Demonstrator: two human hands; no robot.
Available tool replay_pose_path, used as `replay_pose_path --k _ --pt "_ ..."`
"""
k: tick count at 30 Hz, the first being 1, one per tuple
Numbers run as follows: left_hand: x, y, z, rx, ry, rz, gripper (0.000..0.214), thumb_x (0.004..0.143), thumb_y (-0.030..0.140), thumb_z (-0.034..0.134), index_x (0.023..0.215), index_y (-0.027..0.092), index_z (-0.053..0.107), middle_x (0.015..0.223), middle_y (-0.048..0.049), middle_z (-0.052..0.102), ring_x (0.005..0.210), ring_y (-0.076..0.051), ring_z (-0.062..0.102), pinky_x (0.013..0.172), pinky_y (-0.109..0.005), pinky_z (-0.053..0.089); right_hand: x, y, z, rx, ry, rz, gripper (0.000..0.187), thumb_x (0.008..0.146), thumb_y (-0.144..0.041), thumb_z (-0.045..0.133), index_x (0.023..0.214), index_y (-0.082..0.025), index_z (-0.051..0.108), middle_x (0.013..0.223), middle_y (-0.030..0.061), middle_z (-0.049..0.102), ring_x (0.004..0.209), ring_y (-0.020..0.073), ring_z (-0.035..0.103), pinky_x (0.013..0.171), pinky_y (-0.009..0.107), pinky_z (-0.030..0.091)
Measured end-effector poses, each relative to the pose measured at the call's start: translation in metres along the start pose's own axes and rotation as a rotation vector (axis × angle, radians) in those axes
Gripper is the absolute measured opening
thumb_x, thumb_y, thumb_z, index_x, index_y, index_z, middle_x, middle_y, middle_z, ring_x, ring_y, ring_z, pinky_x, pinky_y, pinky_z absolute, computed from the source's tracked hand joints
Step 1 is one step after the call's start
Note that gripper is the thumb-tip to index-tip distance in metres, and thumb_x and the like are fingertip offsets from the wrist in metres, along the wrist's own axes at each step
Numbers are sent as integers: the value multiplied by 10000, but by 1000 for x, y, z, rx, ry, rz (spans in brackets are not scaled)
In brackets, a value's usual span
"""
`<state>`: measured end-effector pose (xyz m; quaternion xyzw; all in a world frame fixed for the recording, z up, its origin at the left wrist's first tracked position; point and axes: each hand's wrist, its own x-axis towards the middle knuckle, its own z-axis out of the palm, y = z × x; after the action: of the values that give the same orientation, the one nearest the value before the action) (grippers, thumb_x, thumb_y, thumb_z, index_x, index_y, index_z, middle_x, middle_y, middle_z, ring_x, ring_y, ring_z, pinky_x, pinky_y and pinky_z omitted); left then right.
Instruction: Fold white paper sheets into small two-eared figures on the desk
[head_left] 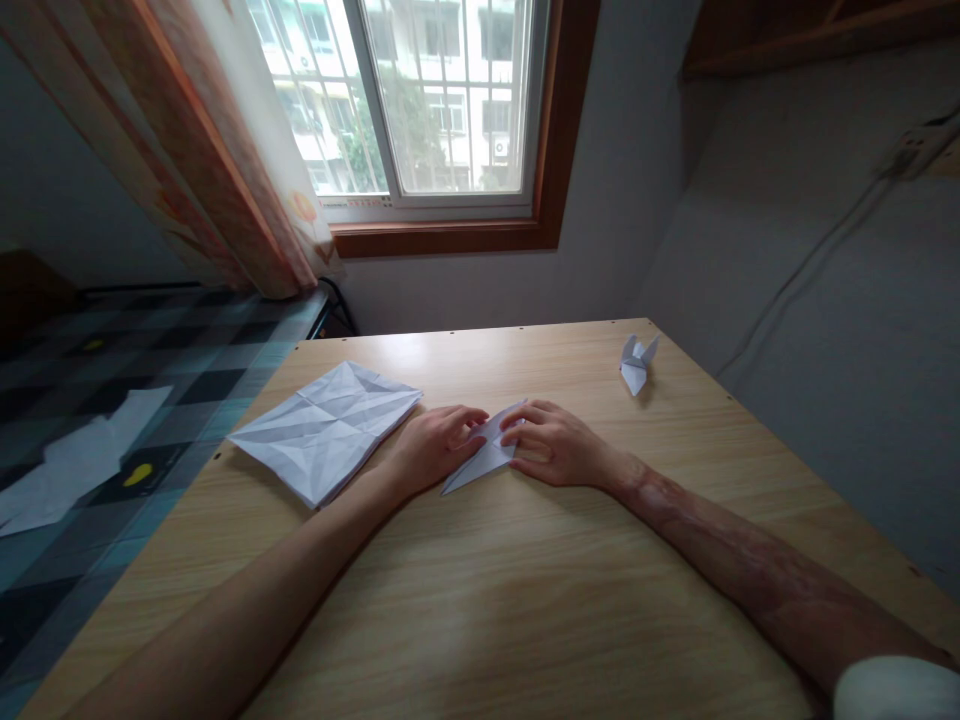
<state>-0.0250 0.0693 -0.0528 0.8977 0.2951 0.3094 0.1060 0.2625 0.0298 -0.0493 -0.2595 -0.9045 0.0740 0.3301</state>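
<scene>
A small piece of folded white paper (482, 460) lies on the table between my hands, its narrow pointed end toward me. My left hand (435, 447) grips its left edge with curled fingers and the thumb laid over the top. From the other side, my right hand (564, 447) holds the right edge, fingers bent onto the paper and the thumb near its lower edge. The fingers cover part of the upper end. Left of my left hand rest creased, unfolded white sheets (330, 425), apparently stacked. Toward the far right corner stands a small folded paper figure (637, 362) with two raised points.
The light wooden table (480, 620) reaches close to the window wall. On the left, a bed with a checked cover (187, 340) holds more white paper (82, 465). An orange curtain (202, 130) hangs by the barred window (450, 100). A cable (802, 265) runs down the right wall.
</scene>
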Motion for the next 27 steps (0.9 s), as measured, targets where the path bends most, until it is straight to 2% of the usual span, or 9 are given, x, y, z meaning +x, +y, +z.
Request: replay_pose_path --k 4,7,12,18,20,24,27 --pt "0 -2 1 24 33 4 125 1047 322 713 1119 226 745 1046 -42 824 906 -197 786 835 -309 609 0 0 -1 -29 -37 29 291 1011 -349 780 1274 -260 694 1492 123 702 1329 308 673 1162 517 523" --pt "0 -2 1 -15 17 -1 126 1051 308 709 1139 224 741 1076 -46 822 905 -186 784 831 -297 609 -1 1 -1 -38 -55 52 349 1004 -357 788 1319 -258 676 1567 145 658 1402 324 642 1183 531 510" --pt "1 2 0 -94 25 -8 132 1042 251 699 1166 223 736 1106 -49 814 953 -178 787 874 -291 621 0 2 1 -73 -82 48 264 1017 -387 784 1232 -254 706 1358 113 774 1217 307 715 1101 498 535" --pt "4 9 -6 -179 9 68 166 1034 168 651 1174 203 733 1106 -73 769 979 -168 760 900 -280 617 -1 3 5 -197 -19 3 220 1008 -441 803 1080 -246 732 1184 92 803 1049 282 713 1030 475 536" --pt "5 9 -6 -174 19 71 136 1035 173 650 1139 197 735 1067 -69 768 946 -164 754 875 -274 612 -1 4 5 -221 -3 -32 201 1025 -437 784 1050 -244 737 1176 90 802 1037 278 710 1019 471 536" --pt "4 9 -5 -170 -17 30 102 1040 239 663 1086 197 744 1007 -54 806 898 -166 767 861 -281 613 -1 3 6 -199 -22 -107 75 1084 -301 691 1075 -259 752 1144 63 808 1031 251 717 980 430 549" --pt "3 11 -6 -202 -72 25 120 1036 286 685 1044 199 767 1002 -57 832 876 -170 778 853 -287 618 -1 4 6 -171 -45 -135 117 1106 -281 659 1075 -264 770 1119 54 811 1002 242 720 929 412 560"
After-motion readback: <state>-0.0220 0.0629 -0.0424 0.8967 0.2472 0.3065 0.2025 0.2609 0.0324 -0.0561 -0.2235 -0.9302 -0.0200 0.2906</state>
